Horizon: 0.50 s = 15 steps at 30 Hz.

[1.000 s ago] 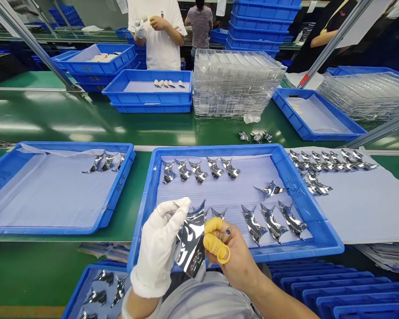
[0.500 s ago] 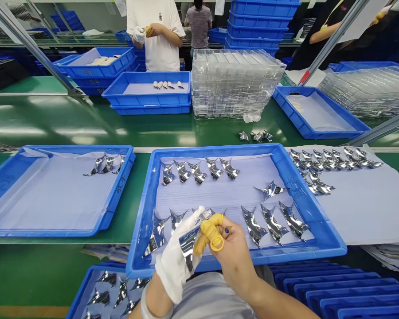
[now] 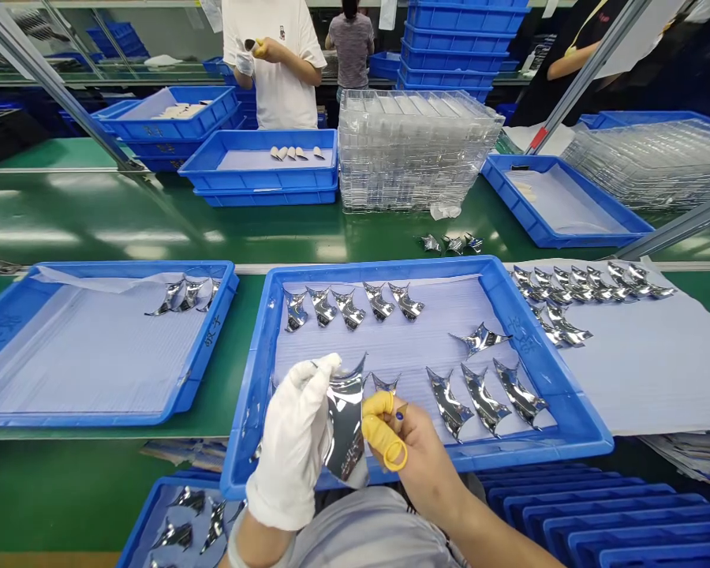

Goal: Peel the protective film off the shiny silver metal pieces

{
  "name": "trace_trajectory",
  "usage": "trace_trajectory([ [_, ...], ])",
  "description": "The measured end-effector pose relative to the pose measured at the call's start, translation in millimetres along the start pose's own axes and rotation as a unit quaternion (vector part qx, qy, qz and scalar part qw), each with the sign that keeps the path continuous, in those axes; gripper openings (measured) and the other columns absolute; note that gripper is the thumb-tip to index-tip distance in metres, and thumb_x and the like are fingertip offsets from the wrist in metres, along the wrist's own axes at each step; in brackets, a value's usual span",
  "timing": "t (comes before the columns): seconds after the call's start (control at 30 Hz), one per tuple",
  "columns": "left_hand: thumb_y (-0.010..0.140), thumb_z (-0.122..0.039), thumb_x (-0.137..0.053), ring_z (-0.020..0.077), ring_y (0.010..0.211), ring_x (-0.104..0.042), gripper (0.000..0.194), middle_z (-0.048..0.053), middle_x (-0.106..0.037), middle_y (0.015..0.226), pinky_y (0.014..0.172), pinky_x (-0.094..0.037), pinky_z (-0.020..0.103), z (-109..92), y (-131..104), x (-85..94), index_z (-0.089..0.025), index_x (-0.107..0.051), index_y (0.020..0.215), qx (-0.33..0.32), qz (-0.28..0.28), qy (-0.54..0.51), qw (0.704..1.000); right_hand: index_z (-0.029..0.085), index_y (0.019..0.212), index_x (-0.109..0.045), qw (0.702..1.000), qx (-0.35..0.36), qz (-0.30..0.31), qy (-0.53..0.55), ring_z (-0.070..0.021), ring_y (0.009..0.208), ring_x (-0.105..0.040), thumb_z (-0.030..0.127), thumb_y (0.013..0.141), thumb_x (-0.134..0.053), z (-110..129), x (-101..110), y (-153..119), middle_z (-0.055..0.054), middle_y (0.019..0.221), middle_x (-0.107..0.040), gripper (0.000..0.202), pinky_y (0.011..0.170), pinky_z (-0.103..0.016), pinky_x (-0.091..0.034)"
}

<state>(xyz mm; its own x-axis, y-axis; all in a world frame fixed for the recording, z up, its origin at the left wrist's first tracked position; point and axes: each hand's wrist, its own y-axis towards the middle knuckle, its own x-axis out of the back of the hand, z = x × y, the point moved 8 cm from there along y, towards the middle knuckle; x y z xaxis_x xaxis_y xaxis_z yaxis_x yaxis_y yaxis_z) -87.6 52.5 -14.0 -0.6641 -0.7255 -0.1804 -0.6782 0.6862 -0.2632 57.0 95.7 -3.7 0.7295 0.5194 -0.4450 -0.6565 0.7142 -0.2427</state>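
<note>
Chrome piece (image 3: 346, 430) at lower centre, over the near part of the blue tray (image 3: 538, 454), pinched at its upper left edge by the gloved left hand (image 3: 291, 446). Right hand (image 3: 421, 451) has curled fingers by the opposite edge; grip there cannot be told. Versus half a second ago: piece swung upright, broad face exposed; judged mid-handling, not yet set down.

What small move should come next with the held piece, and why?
Probably a slight tilt of the mirror-finish piece by the gloved left hand: bright reflections streak its face, so another angle may show more. That hand holds its left edge, and the right hand sits by the opposite edge.
</note>
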Motion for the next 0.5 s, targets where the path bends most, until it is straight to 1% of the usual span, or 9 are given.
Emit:
trace_trajectory([
  [0.07, 0.073, -0.046, -0.088, 0.0184, 0.085, -0.076, 0.036, 0.006, -0.081, 0.097, 0.078, -0.060, 0.026, -7, -3, 0.8, -0.018, -0.077, 0.093, -0.019, 0.000, -0.005, 1.000, 0.020, 0.075, -0.056, 1.000, -0.002, 0.006, -0.002, -0.0073, 0.050, -0.021, 0.061, 0.082, -0.079, -3, 2, -1, 0.011, 0.053, -0.034, 0.048, 0.048, -0.025, -0.018],
  [0.17, 0.076, -0.038, -0.088, 0.0185, 0.092, -0.076, 0.027, 0.004, -0.081, 0.100, 0.083, -0.060, 0.025, -19, -12, 6.6, -0.021, -0.077, 0.094, -0.090, 0.000, 0.001, 0.996, 0.021, 0.072, -0.053, 1.000, 0.004, 0.012, -0.015, -0.0076, 0.051, -0.022, 0.064, 0.082, -0.077, -5, 4, 0, 0.010, 0.054, -0.035, 0.051, 0.049, -0.025, -0.018],
  [0.27, 0.082, -0.027, -0.083, 0.0214, 0.108, -0.073, 0.018, 0.002, -0.080, 0.105, 0.093, -0.059, 0.029, -29, -21, 9.2, -0.025, -0.078, 0.099, -0.172, 0.027, 0.030, 0.984, 0.021, 0.069, -0.050, 0.999, 0.007, 0.017, -0.032, -0.0081, 0.052, -0.022, 0.065, 0.083, -0.075, -6, 6, 1, 0.009, 0.054, -0.036, 0.053, 0.050, -0.026, -0.019],
  [0.33, 0.085, -0.021, -0.079, 0.0221, 0.116, -0.070, 0.019, 0.000, -0.080, 0.105, 0.104, -0.055, 0.034, -35, -26, 7.1, -0.028, -0.078, 0.102, -0.226, 0.054, 0.057, 0.971, 0.021, 0.068, -0.050, 0.999, 0.010, 0.013, -0.043, -0.0085, 0.052, -0.022, 0.064, 0.083, -0.075, -6, 8, 1, 0.009, 0.055, -0.035, 0.052, 0.050, -0.026, -0.019],
  [0.4, 0.086, -0.017, -0.076, 0.0209, 0.113, -0.071, 0.023, -0.002, -0.080, 0.102, 0.112, -0.049, 0.039, -42, -31, 2.3, -0.031, -0.078, 0.104, -0.273, 0.081, 0.079, 0.955, 0.022, 0.068, -0.050, 0.998, 0.016, 0.011, -0.052, -0.0089, 0.053, -0.023, 0.062, 0.085, -0.074, -6, 10, 2, 0.009, 0.055, -0.036, 0.050, 0.050, -0.026, -0.020],
  [0.5, 0.088, -0.013, -0.073, 0.0183, 0.099, -0.073, 0.030, -0.005, -0.079, 0.098, 0.117, -0.045, 0.044, -52, -39, -5.6, -0.034, -0.076, 0.108, -0.332, 0.106, 0.108, 0.931, 0.022, 0.066, -0.048, 0.998, 0.025, 0.013, -0.061, -0.0092, 0.053, -0.024, 0.059, 0.086, -0.073, -6, 12, 3, 0.008, 0.056, -0.036, 0.049, 0.051, -0.026, -0.021],
])
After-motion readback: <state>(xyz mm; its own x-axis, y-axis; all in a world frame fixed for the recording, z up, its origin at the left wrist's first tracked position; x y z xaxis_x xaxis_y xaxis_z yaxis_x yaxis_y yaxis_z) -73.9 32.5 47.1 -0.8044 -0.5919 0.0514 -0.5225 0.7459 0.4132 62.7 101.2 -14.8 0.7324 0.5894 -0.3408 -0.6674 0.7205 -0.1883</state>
